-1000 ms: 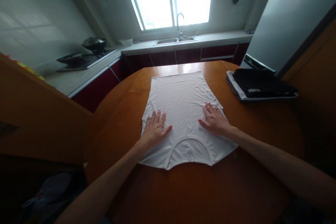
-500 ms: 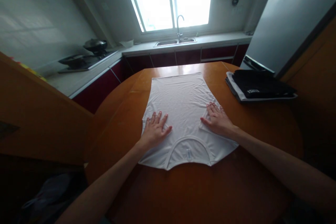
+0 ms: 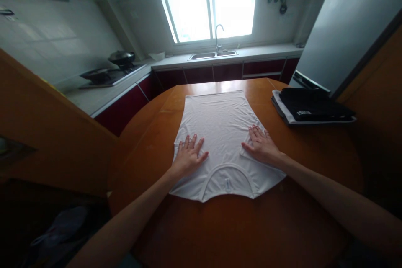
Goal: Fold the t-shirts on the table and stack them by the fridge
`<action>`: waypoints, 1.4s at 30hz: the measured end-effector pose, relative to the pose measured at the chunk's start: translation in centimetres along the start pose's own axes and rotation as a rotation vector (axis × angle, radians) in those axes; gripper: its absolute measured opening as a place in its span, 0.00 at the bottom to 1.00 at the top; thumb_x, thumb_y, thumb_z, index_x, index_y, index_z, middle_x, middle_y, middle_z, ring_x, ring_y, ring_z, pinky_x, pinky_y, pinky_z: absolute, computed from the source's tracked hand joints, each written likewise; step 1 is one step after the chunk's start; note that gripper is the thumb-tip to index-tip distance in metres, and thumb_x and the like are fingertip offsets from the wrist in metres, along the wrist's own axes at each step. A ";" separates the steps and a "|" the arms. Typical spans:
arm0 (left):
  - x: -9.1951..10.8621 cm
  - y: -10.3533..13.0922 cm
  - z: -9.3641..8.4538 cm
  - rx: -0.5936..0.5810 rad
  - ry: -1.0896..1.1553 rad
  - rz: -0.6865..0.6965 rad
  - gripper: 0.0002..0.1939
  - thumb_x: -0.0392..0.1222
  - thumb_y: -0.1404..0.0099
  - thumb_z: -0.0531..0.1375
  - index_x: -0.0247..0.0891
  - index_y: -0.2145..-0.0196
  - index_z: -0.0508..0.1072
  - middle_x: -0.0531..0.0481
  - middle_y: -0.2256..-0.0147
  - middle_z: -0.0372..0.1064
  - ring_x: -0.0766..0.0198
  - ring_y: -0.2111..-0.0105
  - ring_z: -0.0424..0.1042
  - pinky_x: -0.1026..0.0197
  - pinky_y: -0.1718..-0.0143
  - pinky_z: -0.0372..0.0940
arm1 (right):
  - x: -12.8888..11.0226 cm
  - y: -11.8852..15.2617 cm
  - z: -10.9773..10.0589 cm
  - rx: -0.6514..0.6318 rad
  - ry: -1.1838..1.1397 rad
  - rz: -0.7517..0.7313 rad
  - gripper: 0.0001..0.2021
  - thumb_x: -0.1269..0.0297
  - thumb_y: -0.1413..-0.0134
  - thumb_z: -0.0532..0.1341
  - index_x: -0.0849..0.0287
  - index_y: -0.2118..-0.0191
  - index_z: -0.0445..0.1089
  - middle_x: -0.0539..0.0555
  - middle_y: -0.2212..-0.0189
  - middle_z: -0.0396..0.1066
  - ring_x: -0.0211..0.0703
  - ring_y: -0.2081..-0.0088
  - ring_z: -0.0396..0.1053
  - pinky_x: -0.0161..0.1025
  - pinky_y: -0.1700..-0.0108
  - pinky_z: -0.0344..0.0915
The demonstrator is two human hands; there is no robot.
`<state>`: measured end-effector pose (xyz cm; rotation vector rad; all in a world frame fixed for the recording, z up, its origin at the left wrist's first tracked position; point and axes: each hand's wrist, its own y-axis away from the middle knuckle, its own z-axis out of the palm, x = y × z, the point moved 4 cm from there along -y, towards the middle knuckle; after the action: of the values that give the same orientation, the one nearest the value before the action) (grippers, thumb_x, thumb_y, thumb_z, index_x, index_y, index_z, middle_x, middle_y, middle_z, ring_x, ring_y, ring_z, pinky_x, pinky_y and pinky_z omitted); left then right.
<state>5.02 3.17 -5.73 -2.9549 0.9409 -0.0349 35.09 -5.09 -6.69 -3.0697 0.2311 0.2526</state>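
white shirt (image 3: 221,127), flat, under both hands (image 3: 189,159) (image 3: 262,146)

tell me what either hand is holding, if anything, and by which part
Nothing is gripped: the left hand and right hand rest open, palms down, on the white shirt, near its opposite sides.

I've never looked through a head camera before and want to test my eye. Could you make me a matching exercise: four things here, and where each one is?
Things
1. White shirt
2. Folded clothes
3. Tap
4. Lidded pan

Places
A. At the sink, in front of the window
B. Flat under the left hand and right hand
C. On the stove
D. On the table's right side

Pairs: 1-B, 2-D, 3-A, 4-C
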 end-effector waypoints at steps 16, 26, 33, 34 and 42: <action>-0.4 0.0 -0.6 -0.050 0.088 0.036 0.35 0.63 0.25 0.43 0.48 0.27 0.48 0.44 0.26 0.34 0.39 0.28 0.33 0.30 0.33 0.37 | 0.0 0.6 -1.1 0.120 -0.093 -0.043 0.39 0.47 0.33 0.49 0.66 0.26 0.43 0.66 0.26 0.34 0.58 0.26 0.32 0.66 0.30 0.34; -0.1 9.2 -4.0 -0.052 0.132 0.549 0.31 0.53 0.24 0.51 0.54 0.27 0.47 0.51 0.27 0.41 0.47 0.27 0.36 0.38 0.30 0.42 | 0.4 10.2 -3.0 0.029 -0.218 -0.552 0.30 0.52 0.31 0.54 0.50 0.28 0.52 0.58 0.27 0.44 0.54 0.26 0.38 0.63 0.29 0.39; -0.6 13.0 -5.2 -0.074 0.170 0.592 0.30 0.44 0.26 0.57 0.54 0.30 0.56 0.49 0.29 0.47 0.49 0.28 0.42 0.41 0.32 0.53 | 2.0 13.1 -3.3 -0.010 -0.262 -0.613 0.24 0.55 0.32 0.58 0.45 0.33 0.63 0.56 0.28 0.50 0.56 0.27 0.42 0.67 0.30 0.40; -0.8 13.2 -5.4 -0.064 0.188 0.598 0.29 0.43 0.27 0.58 0.54 0.31 0.59 0.48 0.29 0.49 0.50 0.28 0.44 0.41 0.33 0.55 | 2.1 13.2 -3.4 0.002 -0.262 -0.621 0.24 0.55 0.33 0.59 0.44 0.34 0.65 0.56 0.29 0.52 0.56 0.27 0.44 0.67 0.30 0.42; -1.5 14.6 -6.3 0.113 0.232 0.657 0.18 0.36 0.25 0.55 0.47 0.40 0.71 0.48 0.46 0.74 0.61 0.44 0.72 0.56 0.42 0.69 | 2.9 14.3 -4.1 0.193 -0.189 -0.790 0.10 0.65 0.35 0.61 0.48 0.53 0.78 0.53 0.39 0.70 0.49 0.35 0.63 0.55 0.33 0.58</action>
<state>-4.82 -8.07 -0.13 -2.4312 1.8154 -0.3953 36.35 -19.84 -3.69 -2.6550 -0.8802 0.4265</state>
